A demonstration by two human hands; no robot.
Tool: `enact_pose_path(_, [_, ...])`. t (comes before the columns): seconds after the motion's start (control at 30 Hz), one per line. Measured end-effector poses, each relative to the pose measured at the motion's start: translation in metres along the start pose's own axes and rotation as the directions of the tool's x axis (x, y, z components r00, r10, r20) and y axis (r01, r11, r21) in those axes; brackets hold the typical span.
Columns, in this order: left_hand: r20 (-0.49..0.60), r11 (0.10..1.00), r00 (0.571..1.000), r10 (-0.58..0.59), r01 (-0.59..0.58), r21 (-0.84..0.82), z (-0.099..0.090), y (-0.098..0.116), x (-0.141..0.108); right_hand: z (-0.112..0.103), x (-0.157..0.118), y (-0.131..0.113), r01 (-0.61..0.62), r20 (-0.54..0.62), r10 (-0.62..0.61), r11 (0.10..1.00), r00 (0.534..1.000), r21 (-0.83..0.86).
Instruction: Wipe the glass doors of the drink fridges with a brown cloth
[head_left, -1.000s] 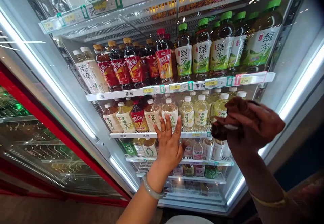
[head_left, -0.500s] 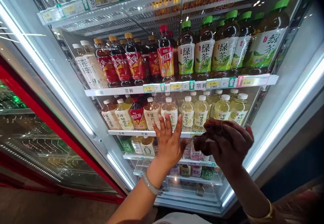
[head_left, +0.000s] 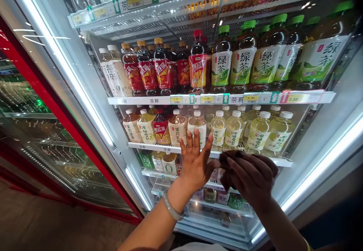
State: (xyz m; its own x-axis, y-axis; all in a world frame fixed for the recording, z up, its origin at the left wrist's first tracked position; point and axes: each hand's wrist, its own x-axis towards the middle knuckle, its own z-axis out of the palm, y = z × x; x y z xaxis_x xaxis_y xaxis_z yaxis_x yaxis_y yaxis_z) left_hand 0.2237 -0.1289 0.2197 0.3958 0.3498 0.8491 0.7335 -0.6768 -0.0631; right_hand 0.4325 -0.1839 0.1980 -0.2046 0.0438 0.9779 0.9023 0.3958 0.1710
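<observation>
I face a lit drinks cooler [head_left: 221, 99] with shelves of bottles. My left hand [head_left: 195, 164] is spread flat with its fingers up against the cooler's front, over the second shelf's rail [head_left: 159, 147]; a pale bangle sits on that wrist. My right hand [head_left: 251, 177] is just to its right, almost touching it, closed on a dark brown cloth [head_left: 227, 159] pressed toward the same front. Behind the hands stand small pale yellow tea bottles [head_left: 235, 132] with white caps. Lower shelves are partly hidden by both hands.
The upper shelf holds red-label dark bottles [head_left: 159, 71] on the left and green-cap green tea bottles [head_left: 244, 65] on the right. A red-framed neighbouring cooler [head_left: 56, 111] stands to the left. Bright light strips [head_left: 320, 164] run down both sides.
My right hand with the cloth has moved down and to the left, close to my left hand. The left hand has stayed flat in place.
</observation>
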Motion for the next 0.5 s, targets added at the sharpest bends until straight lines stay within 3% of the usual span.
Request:
enact_pose_path(0.1, [0.014, 1.0, 1.0, -0.003, 0.002, 0.008, -0.001, 0.0, -0.001, -0.018, -0.001, 0.029, -0.034, 0.0, 0.034, 0.998, 0.999, -0.05])
enact_pose_path(0.2, [-0.004, 1.0, 1.0, -0.015, 0.015, 0.013, 0.002, 0.002, -0.001, -0.019, 0.041, 0.051, -0.045, -0.176, 0.036, 0.998, 0.984, -0.049])
enact_pose_path(0.27, [-0.025, 1.0, 1.0, -0.017, 0.017, 0.014, 0.004, 0.002, 0.0, -0.01, 0.071, 0.05, -0.1, -0.286, 0.071, 0.991, 0.955, -0.089])
enact_pose_path(0.33, [-0.037, 1.0, 0.999, -0.018, 0.019, 0.016, 0.005, 0.003, 0.0, 0.002, 0.085, 0.038, -0.107, -0.296, 0.065, 0.986, 0.953, -0.127])
enact_pose_path(0.4, [-0.034, 0.999, 0.999, -0.023, 0.024, 0.021, 0.006, 0.002, 0.0, 0.012, 0.078, 0.021, -0.048, -0.218, 0.02, 0.991, 0.976, -0.126])
enact_pose_path(0.5, [-0.031, 0.999, 0.999, -0.023, 0.024, 0.033, 0.005, 0.003, 0.001, 0.016, 0.038, 0.0, 0.024, -0.103, -0.031, 0.997, 0.994, -0.071])
